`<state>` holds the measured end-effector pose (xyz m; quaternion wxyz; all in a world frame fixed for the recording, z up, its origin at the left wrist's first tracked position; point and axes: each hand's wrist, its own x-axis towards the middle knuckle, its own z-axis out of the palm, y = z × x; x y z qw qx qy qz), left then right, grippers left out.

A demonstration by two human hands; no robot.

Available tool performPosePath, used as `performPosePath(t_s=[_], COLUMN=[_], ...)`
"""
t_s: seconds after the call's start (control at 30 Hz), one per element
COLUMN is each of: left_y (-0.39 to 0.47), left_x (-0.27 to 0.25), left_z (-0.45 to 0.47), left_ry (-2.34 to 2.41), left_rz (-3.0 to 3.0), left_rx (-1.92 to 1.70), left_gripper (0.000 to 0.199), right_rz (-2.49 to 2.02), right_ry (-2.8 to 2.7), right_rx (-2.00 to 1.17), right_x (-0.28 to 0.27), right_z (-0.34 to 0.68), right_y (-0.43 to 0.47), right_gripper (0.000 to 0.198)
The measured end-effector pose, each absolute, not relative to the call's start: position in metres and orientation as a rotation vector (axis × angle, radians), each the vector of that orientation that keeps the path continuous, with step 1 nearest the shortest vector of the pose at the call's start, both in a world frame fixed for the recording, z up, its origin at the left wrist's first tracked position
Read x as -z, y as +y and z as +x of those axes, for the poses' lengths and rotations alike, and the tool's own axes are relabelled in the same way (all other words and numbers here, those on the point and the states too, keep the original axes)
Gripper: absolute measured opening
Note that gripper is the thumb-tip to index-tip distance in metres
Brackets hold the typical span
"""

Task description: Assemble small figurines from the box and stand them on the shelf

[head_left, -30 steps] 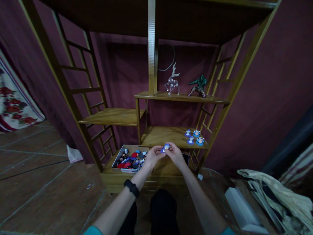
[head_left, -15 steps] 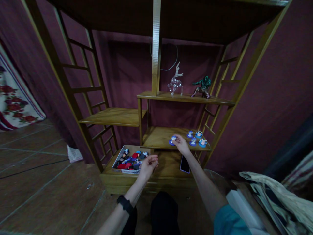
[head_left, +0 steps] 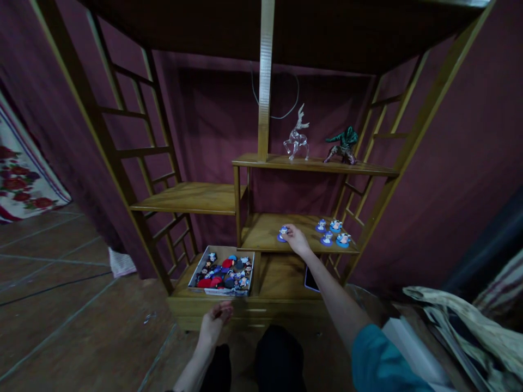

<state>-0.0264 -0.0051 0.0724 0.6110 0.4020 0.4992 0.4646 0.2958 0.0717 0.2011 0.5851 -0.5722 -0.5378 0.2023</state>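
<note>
My right hand (head_left: pixel 297 239) is closed on a small purple-and-white figurine (head_left: pixel 283 234) with a round purple base, at the middle shelf (head_left: pixel 261 226). To its right stand two similar purple figurines (head_left: pixel 327 238) and two blue-based figurines (head_left: pixel 344 239), in two short rows. My left hand (head_left: pixel 215 321) hangs in front of the cabinet's lower edge, below a shallow box (head_left: pixel 224 292). Its fingers are loosely bent, with nothing visible in them. Several small red, black and blue figurines (head_left: pixel 227 265) lie jumbled in the box.
A clear deer figure (head_left: pixel 297 139) and a dark green crouching figure (head_left: pixel 344 147) stand on the shelf above. A phone (head_left: pixel 311 279) lies on the bottom board, partly behind my right forearm. Folded cloth (head_left: pixel 457 321) is piled at the right. A wooden post (head_left: pixel 266 81) divides the upper cabinet.
My left hand has drawn back and down, away from the box. My right hand, still on the purple figurine, has shifted slightly left along the shelf. The view has moved a little.
</note>
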Motion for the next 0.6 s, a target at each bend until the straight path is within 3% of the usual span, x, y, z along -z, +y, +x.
performPosePath(t_s=[0.6], left_y=[0.001], left_x=[-0.021], left_z=[-0.032], left_ry=[1.198], left_rz=[0.727], left_rx=[-1.14], left_gripper=[0.02], right_rz=[-1.553], right_ry=[-1.402], right_rx=[-0.253], right_x=[-0.2], right_z=[0.287], right_y=[0.07], right_gripper=[0.03])
